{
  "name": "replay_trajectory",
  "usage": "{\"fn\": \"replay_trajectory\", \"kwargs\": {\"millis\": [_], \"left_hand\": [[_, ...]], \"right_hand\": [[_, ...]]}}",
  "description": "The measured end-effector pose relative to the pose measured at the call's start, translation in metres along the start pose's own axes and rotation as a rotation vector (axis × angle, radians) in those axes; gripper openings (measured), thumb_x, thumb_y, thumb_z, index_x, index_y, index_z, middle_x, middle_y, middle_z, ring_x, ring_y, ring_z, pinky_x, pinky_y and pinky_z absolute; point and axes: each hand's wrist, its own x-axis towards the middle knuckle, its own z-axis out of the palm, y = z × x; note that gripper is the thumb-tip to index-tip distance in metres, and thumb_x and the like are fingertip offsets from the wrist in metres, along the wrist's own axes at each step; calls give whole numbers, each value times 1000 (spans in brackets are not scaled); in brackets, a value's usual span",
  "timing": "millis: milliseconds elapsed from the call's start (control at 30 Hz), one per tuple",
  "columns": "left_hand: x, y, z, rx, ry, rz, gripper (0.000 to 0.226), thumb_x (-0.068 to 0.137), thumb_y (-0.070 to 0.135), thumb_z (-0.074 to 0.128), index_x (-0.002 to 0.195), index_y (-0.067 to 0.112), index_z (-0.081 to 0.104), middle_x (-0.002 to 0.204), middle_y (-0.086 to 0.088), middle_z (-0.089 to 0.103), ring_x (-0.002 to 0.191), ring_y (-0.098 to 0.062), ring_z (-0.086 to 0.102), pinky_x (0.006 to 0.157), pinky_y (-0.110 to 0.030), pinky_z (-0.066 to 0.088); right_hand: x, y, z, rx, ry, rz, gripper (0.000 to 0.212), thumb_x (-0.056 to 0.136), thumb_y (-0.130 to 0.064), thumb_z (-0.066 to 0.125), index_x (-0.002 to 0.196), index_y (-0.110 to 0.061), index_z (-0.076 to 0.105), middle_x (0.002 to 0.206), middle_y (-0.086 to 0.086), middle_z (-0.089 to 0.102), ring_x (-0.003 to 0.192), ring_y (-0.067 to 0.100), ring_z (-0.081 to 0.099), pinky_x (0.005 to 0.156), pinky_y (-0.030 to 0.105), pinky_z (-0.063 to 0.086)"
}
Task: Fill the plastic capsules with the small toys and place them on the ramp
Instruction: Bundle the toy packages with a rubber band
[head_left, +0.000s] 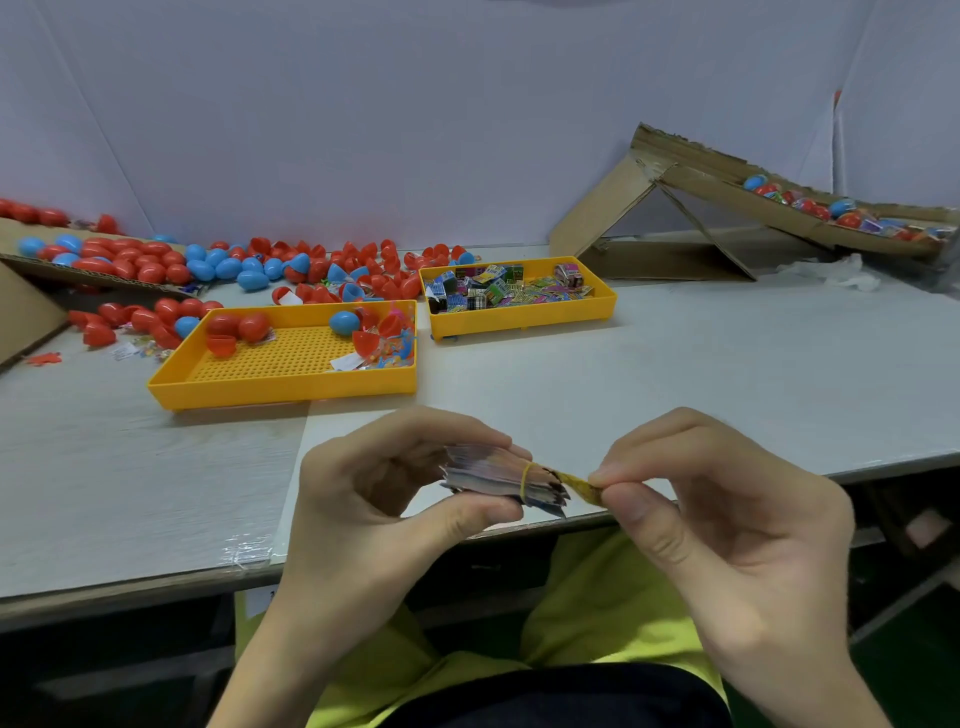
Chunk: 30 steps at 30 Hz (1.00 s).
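Above the near edge of the surface (675, 364), the left hand (374, 499) grips a banded stack of small cards (498, 475) while the right hand (717, 519) pinches a yellow slip (582, 486) at its end, behind them two yellow trays (291, 387) and a cardboard ramp (701, 179).

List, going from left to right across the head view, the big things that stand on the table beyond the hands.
cardboard sheet heaped with capsules → yellow tray holding capsules → yellow tray holding toy packets → cardboard ramp
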Motion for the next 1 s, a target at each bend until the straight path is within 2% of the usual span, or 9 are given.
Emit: {"fn": "replay_trajectory", "kwargs": {"millis": [133,267,467,533,600,700,767,867,1000], "left_hand": [[0,-2,0,-7,4,3,26,69,18,82,94,19,74,91,-1,77,84,-21,75,74,-21,56],[1,-6,-4,14,74,-5,26,69,23,79,92,33,75,89,11,77,83,-11,74,72,-17,56],[-2,-18,-4,16,131,-98,23,66,30,81,87,30,73,88,7,77,84,-12,74,70,-17,56],[-1,-22,0,24,129,-124,24,64,32,82,87,31,74,88,7,77,82,-13,74,69,-19,57],[-1,-25,1,28,129,-147,24,64,33,83,86,32,74,87,7,77,82,-12,74,68,-19,57],[0,-30,2,36,137,-181,25,65,36,83,88,31,73,88,7,77,82,-15,75,68,-19,57],[0,-32,2,52,146,-198,26,65,39,82,88,31,73,89,8,77,80,-16,75,68,-20,57],[0,-35,4,57,146,-211,26,66,38,82,88,30,72,86,6,77,75,-14,74,67,-20,56],[-3,-36,6,84,110,-200,25,68,39,81,90,32,72,86,8,76,77,-15,74,67,-20,56]], "right_hand": [[0,0,-1,-15,0,-7,5,90,-22,67,88,-19,69,82,-6,66,77,19,64,72,19,46],[7,7,-5,8,191,38,5,89,-28,70,85,-27,71,81,-10,71,73,10,67,70,16,50],[40,76,-11,-340,272,210,22,83,-9,78,97,-26,76,78,-11,75,73,10,72,72,19,56],[50,101,-12,-469,201,251,15,85,-10,76,94,-22,76,82,-11,74,75,8,72,72,13,53],[60,114,-11,-552,32,377,17,90,-11,70,103,-19,77,96,-7,75,87,8,70,76,5,47],[62,112,-8,-610,-104,482,29,97,-16,61,124,-21,69,126,-7,67,112,6,61,96,14,42],[55,93,-6,-401,-99,399,23,96,-24,63,118,-27,71,119,-12,70,109,4,63,95,22,49],[37,56,1,22,-306,354,26,87,-36,69,112,-31,73,107,-6,74,99,14,70,82,20,53],[25,50,9,-57,-304,305,18,83,-27,76,101,-31,76,98,-10,74,98,16,69,81,19,53]]}}
